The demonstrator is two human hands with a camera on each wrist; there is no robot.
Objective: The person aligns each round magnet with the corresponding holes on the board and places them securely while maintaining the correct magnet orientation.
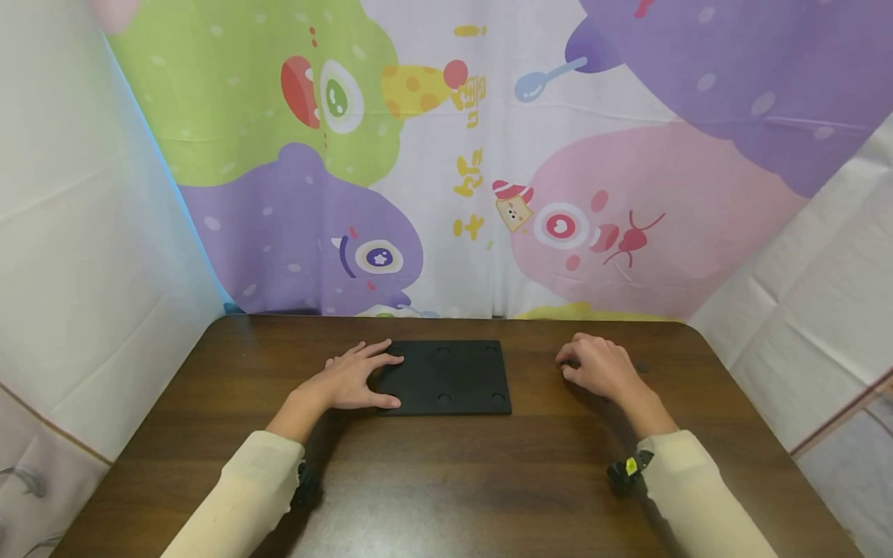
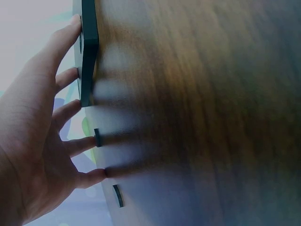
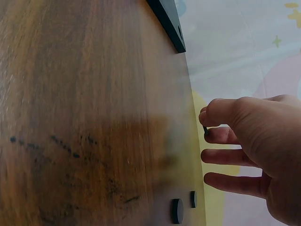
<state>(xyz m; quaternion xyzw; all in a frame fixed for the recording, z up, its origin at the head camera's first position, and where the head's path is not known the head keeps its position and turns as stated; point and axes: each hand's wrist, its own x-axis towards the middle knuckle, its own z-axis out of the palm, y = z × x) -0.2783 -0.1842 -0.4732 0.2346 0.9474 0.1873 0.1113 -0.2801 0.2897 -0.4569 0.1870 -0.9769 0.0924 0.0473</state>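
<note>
The right hand (image 1: 598, 366) pinches a small dark disc (image 3: 205, 130) that could drop if the grip slips, while the left hand (image 1: 356, 377), spread open, rests on the board (image 1: 453, 376) near the far edge of the table (image 1: 446, 473), where uneven pressure might skew it

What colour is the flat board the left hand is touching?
The board looks black, clearest in the head view.

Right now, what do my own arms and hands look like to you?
Your left hand and right hand wear no gloves. The left sleeve and right sleeve are long, plain and pale cream. A small black device shows beside each cuff, left and right; the right one carries a bright yellow patch.
</note>
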